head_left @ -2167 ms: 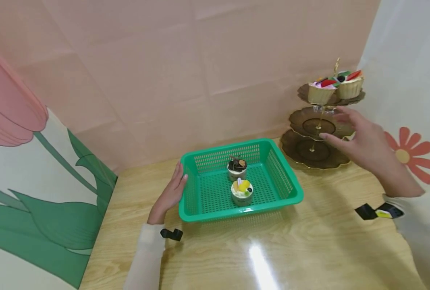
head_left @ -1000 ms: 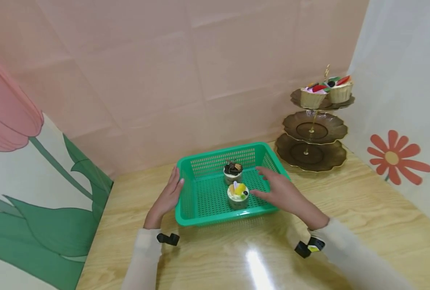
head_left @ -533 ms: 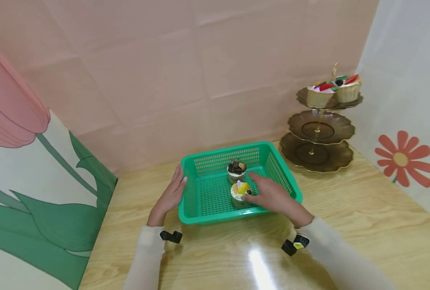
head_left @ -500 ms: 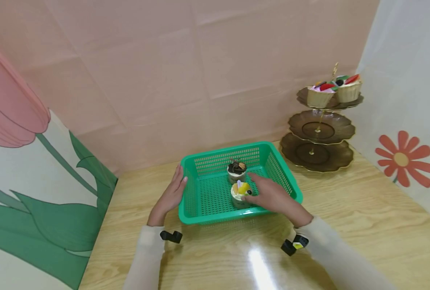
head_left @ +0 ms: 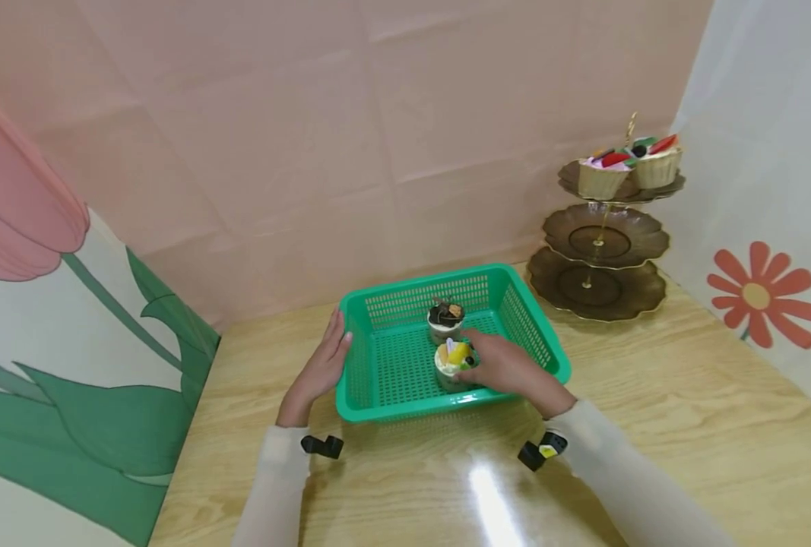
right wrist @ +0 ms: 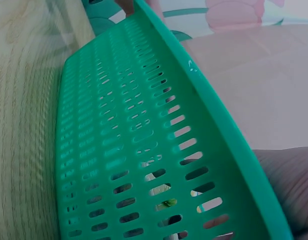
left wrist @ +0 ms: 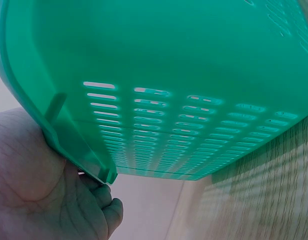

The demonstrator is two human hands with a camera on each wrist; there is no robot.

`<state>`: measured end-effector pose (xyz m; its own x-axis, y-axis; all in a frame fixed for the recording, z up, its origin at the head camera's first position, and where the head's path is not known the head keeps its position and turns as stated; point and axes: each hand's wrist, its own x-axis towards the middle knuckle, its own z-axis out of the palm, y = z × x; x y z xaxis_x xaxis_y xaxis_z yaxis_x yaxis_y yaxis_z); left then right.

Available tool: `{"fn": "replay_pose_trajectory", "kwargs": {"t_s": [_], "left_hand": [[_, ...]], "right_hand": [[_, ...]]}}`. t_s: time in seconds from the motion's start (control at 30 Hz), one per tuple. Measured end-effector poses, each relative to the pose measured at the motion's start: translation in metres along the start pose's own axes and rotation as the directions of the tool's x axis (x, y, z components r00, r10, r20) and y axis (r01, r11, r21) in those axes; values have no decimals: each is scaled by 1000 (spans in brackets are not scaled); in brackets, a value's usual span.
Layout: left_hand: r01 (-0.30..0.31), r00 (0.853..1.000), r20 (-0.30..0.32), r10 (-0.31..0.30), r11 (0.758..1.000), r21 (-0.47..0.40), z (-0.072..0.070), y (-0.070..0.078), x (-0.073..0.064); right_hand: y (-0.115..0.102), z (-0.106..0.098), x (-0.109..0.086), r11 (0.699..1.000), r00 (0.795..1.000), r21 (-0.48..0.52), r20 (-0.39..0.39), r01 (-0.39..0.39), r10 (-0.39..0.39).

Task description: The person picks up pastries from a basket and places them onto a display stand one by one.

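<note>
Left hand [head_left: 319,366], fingers extended, rests against left rim of green basket [head_left: 405,411]. Right hand [head_left: 511,368] pinches fruit-topped cup [head_left: 448,371] inside basket, near front wall. Chocolate-topped cup [head_left: 444,325] just behind, also inside. Tiered stand [head_left: 600,295] beyond basket's right end, cupcakes [head_left: 602,182] on top.

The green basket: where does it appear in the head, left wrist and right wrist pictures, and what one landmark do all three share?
Head: the green basket sits just below centre, seen from above.
Left wrist: it fills most of the upper picture, its slotted side close up.
Right wrist: it crosses the middle from top to bottom, its rim slanting down to the right.
Shared landmark: the wooden table, at lower right in left wrist, along the left in right wrist.
</note>
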<state>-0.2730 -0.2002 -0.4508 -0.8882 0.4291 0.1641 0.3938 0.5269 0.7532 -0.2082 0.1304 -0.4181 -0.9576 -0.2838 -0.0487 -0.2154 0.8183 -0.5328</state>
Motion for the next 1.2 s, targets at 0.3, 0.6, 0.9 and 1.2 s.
{"fn": "replay_pose_trajectory", "kwargs": {"t_s": [0.3,0.6,0.9,1.2], "left_hand": [[20,1000,-8,-20,1000,0,0,1,-2],[23,1000,-1,-23,1000,6,-1,3,-1],[21,1000,-2,-21,1000,3,0,0,-2],[13,1000,-9,-13,1000,-3,0,1,-1]], "right_hand": [[6,5,9,999,1000,-34,11,27,-26],[5,5,10,999,1000,-51,6,15,-14],[3,6,9,999,1000,-51,9,-4,4],[2,5,6,995,1000,-96,9,-15,16]]}}
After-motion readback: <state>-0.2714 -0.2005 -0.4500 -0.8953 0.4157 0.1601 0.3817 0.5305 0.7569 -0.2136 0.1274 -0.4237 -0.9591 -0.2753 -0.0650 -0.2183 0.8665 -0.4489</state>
